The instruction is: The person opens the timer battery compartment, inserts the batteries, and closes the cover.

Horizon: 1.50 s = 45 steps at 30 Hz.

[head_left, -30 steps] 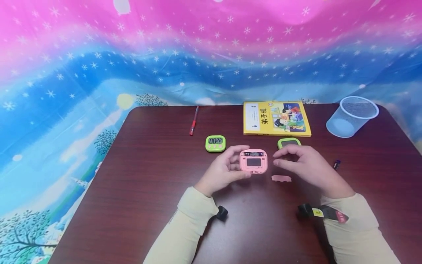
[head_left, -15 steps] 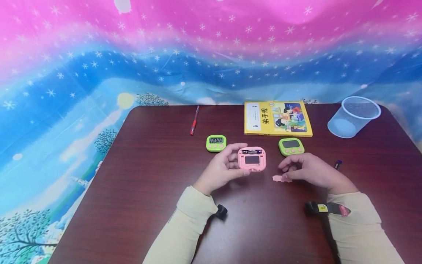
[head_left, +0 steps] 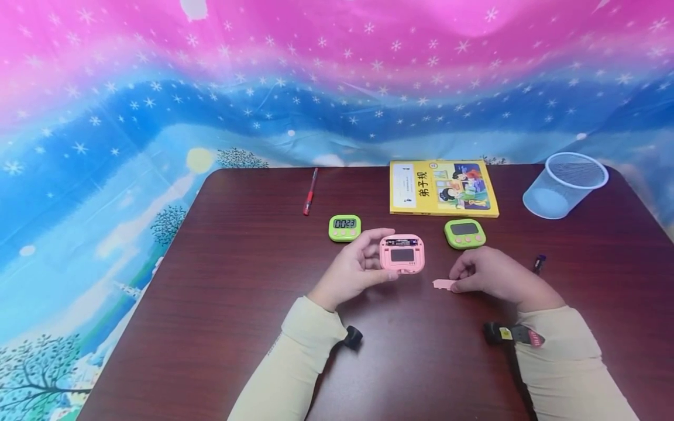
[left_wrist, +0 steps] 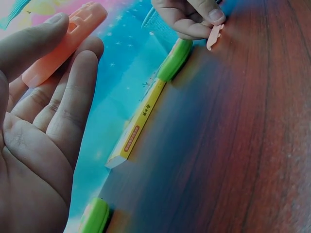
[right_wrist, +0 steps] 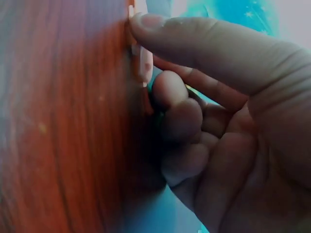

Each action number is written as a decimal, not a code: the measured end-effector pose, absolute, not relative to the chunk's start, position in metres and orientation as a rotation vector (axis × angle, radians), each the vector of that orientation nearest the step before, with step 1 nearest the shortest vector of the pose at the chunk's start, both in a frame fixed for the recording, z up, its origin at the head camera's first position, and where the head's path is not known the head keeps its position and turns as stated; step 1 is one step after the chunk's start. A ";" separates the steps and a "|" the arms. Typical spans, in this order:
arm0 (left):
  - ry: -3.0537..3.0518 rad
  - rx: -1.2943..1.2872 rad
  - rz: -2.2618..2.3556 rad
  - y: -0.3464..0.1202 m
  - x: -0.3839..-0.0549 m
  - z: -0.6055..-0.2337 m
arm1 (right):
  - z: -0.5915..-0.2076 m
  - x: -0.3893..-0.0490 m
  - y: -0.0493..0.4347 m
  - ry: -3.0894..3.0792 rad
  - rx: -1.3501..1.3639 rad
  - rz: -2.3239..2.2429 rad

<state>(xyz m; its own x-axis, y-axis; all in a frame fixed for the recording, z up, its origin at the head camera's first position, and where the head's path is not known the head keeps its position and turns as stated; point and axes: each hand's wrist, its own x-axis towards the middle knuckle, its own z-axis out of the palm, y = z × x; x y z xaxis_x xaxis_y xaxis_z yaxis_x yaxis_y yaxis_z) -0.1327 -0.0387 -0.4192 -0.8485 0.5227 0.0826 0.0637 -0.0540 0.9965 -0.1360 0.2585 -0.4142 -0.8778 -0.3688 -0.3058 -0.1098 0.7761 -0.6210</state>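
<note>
My left hand (head_left: 354,270) grips a pink digital timer (head_left: 413,262) by its left side, thumb below and fingers above and behind. The timer's back faces me, with a battery (head_left: 401,242) lying in its uncovered slot. Just right of it, my right hand (head_left: 492,278) pinches a small pink battery cover (head_left: 443,285) between thumb and fingers, low over the table. In the left wrist view the cover (left_wrist: 214,37) hangs from the right thumb and fingers. The right wrist view shows the thumb pressed on the cover (right_wrist: 146,65), other fingers curled.
A lit green timer (head_left: 344,228) stands left of the pink one; another green timer (head_left: 465,234), its screen blank, lies behind my right hand. Farther back are a red pen (head_left: 309,196), a yellow book (head_left: 443,188) and a mesh basket (head_left: 560,187). A loose battery (head_left: 539,264) lies at right.
My right hand has come down from beside the pink timer to the table and taken hold of the cover. The left hand holds the timer almost still. The lit timer's display went from 22 to 23.
</note>
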 end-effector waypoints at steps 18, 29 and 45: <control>1.844 0.606 1.952 -0.039 -0.133 -0.422 | -0.402 -0.134 0.262 2.584 -0.240 -1.127; 1.780 0.598 1.929 -0.036 -0.132 -0.426 | -0.387 -0.123 0.250 2.768 -0.134 -1.413; 1.727 0.671 1.892 -0.027 -0.128 -0.430 | -0.385 -0.117 0.223 2.784 -0.381 -1.515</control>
<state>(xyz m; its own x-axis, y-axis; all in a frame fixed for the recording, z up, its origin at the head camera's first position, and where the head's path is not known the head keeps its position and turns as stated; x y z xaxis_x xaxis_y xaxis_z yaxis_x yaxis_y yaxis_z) -0.1275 -0.0267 -0.4298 -0.7600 0.6491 0.0317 -0.0276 -0.0809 0.9963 -0.1167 0.2225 -0.3852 -0.9702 -0.1838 0.1579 -0.2324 0.5214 -0.8211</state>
